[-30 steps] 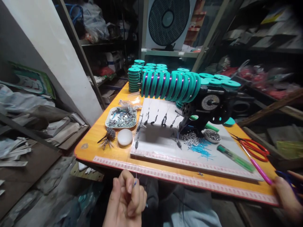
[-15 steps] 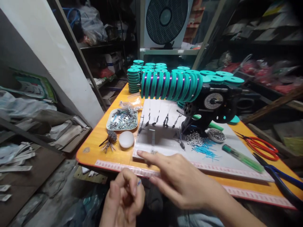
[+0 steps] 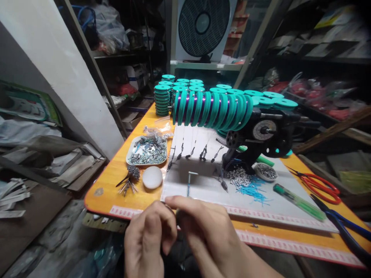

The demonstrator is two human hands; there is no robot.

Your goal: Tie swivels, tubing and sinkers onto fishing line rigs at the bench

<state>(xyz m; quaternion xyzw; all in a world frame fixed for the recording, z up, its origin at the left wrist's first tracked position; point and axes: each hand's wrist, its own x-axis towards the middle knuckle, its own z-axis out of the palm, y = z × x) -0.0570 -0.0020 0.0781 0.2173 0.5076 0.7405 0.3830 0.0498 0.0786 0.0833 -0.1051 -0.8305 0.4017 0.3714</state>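
Note:
Close together at the table's front edge, my left hand (image 3: 149, 235) and my right hand (image 3: 210, 229) have their fingers curled inward. A small dark thing shows between the fingertips, too small to name. Just beyond my hands, a thin blue-and-silver rod with a bent top (image 3: 189, 183) stands out against the white board (image 3: 179, 193). Above the board, a black winding machine (image 3: 249, 143) carries a row of green spools (image 3: 213, 110) wound with purple thread. Several small dark swivel-like pieces (image 3: 189, 154) hang from fine lines below the spools.
Left stand a tray of small metal parts (image 3: 147, 150), a white round lid (image 3: 152, 177) and a dark wire bundle (image 3: 129, 179). Right lie silver beads (image 3: 240, 177), blue strips (image 3: 255, 191), a green-handled tool (image 3: 300, 201), red-handled scissors (image 3: 320, 187) and blue-handled pliers (image 3: 343, 224). Stacked spools (image 3: 162, 98) stand behind.
My right hand has drawn back from the board's edge and its stretched index finger has curled in. My left hand has risen to meet it. The view has shifted slightly.

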